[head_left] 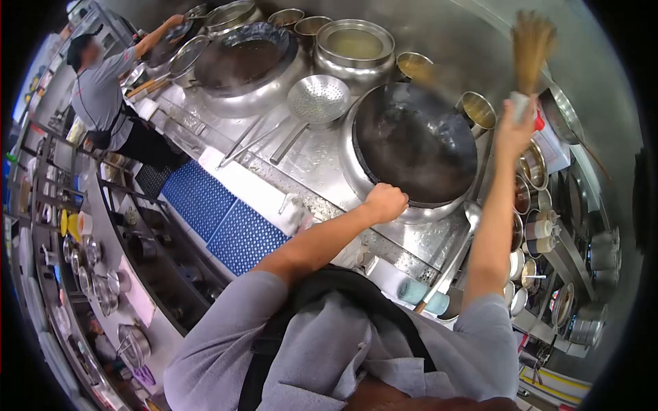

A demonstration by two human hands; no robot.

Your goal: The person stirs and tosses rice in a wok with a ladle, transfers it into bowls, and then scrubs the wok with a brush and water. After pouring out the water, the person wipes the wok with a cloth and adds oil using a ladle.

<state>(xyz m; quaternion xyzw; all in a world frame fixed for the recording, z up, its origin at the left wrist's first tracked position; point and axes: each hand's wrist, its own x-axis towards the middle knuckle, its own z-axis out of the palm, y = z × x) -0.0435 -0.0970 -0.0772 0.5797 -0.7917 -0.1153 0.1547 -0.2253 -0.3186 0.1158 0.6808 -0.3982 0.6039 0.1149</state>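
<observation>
My left hand (387, 203) is closed at the near rim of a large dark wok (415, 147), gripping its edge; any handle there is hidden under the fingers. The wok sits in a round steel burner ring (351, 154), and its inside looks dark with a wet shine. Raised at the right, my right hand (515, 133) is wrapped round the bound end of a bamboo wok brush (533, 51), whose bristles point up and are slightly blurred. A steel pot with a handle (476, 111) stands at the wok's far right side.
A perforated strainer (319, 99) lies left of the wok. Beyond it stands a second wok (250, 61). A ladle (473, 216) rests to the right. Several sauce bowls and squeeze bottles (541, 236) line the right side. Another person (110, 89) works at the far left.
</observation>
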